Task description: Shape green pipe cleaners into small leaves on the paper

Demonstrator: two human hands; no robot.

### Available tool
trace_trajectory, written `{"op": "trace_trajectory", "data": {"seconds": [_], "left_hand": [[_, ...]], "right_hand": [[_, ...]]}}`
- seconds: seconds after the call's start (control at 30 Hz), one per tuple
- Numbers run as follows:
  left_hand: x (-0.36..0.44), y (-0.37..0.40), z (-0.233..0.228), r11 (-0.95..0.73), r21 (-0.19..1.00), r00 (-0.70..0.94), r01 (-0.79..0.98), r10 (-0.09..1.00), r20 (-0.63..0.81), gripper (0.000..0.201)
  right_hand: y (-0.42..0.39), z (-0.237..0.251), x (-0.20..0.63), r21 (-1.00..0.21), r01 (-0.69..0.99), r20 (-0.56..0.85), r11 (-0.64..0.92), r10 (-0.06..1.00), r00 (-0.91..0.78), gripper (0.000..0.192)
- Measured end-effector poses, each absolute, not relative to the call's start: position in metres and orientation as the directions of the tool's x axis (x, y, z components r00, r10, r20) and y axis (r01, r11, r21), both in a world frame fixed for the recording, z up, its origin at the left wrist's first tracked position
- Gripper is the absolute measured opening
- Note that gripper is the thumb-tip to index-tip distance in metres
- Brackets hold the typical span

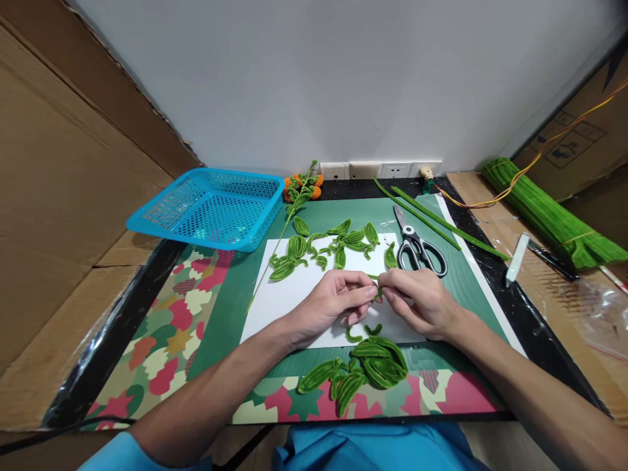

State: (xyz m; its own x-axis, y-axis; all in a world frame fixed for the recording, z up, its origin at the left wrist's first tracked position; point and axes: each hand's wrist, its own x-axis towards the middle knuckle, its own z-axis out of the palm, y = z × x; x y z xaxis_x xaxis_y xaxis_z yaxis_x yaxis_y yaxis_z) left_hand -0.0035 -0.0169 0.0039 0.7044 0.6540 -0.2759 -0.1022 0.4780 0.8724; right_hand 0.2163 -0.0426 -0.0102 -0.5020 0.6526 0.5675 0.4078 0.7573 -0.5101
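Note:
Over the white sheet point(284, 314), my left hand point(343, 297) and my right hand point(417, 297) meet, fingertips nearly touching. Both pinch a short piece of green pipe cleaner point(377, 292), mostly hidden by the fingers. Beyond the hands lie several fuzzy green leaves point(353, 239) made of bent pipe cleaner. Nearer to me is a second heap of leaves point(380, 363), partly off the sheet. Small curled pieces point(353, 335) rest just below my hands. Black-and-grey scissors point(417, 245) lie beyond my right hand, blades pointing away.
A blue plastic basket point(210, 206) stands back left, beside a stem with orange flowers point(316, 191). Two long green pipe cleaners point(436, 219) lie back right. A thick green bundle point(554, 216), a white-handled tool point(517, 258) and a yellow cable point(510, 186) are at right. Cardboard walls point(63, 137) flank the table.

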Motion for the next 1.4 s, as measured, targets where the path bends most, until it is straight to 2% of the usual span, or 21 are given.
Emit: {"op": "trace_trajectory", "data": {"seconds": [0.07,0.13,0.33,0.57,0.67,0.8,0.9,1.0,1.13,1.3,1.4], "left_hand": [[-0.004,-0.018,0.005,0.542,0.831,0.735,-0.127,0.614,-0.288,0.029],[-0.004,-0.018,0.007,0.596,0.792,0.749,-0.131,0.583,-0.315,0.030],[-0.004,-0.019,0.009,0.626,0.768,0.718,-0.134,0.596,-0.361,0.035],[-0.005,-0.018,0.009,0.625,0.773,0.742,-0.110,0.569,-0.355,0.033],[-0.006,-0.017,0.009,0.575,0.809,0.717,-0.121,0.615,-0.330,0.028],[-0.008,-0.018,0.007,0.410,0.899,0.618,-0.156,0.751,-0.235,0.026],[-0.007,-0.020,0.007,0.227,0.968,0.559,-0.107,0.819,-0.131,0.024],[-0.006,-0.022,0.009,0.015,1.000,0.516,-0.007,0.856,-0.009,0.019],[-0.007,-0.022,0.012,-0.273,0.957,0.492,0.098,0.849,0.192,0.013],[-0.010,-0.021,0.006,-0.475,0.869,0.485,0.134,0.797,0.361,0.009],[-0.008,-0.022,0.004,-0.536,0.831,0.442,0.151,0.788,0.428,0.008]], "right_hand": [[-0.043,-0.010,0.217,-0.406,0.443,0.598,0.799,0.599,-0.533,0.013],[-0.044,-0.010,0.216,-0.365,0.466,0.621,0.806,0.584,-0.524,0.013],[-0.048,-0.010,0.205,-0.527,0.365,0.638,0.767,0.641,-0.426,0.014],[-0.046,-0.015,0.208,-0.507,0.372,0.598,0.778,0.628,-0.499,0.016],[-0.046,-0.017,0.206,-0.548,0.361,0.585,0.754,0.655,-0.479,0.019],[-0.052,-0.014,0.195,-0.784,0.300,0.446,0.543,0.830,-0.335,0.023],[-0.057,-0.011,0.188,-0.883,0.235,0.351,0.407,0.904,-0.245,0.031],[-0.060,-0.008,0.185,-0.911,0.210,0.318,0.356,0.928,-0.194,0.032],[-0.062,-0.008,0.182,-0.941,0.165,0.268,0.295,0.948,-0.170,0.033],[-0.059,-0.009,0.177,-0.983,0.053,0.167,0.177,0.973,-0.157,0.038],[-0.054,-0.007,0.179,-0.988,0.028,0.144,0.152,0.973,-0.178,0.042]]}}
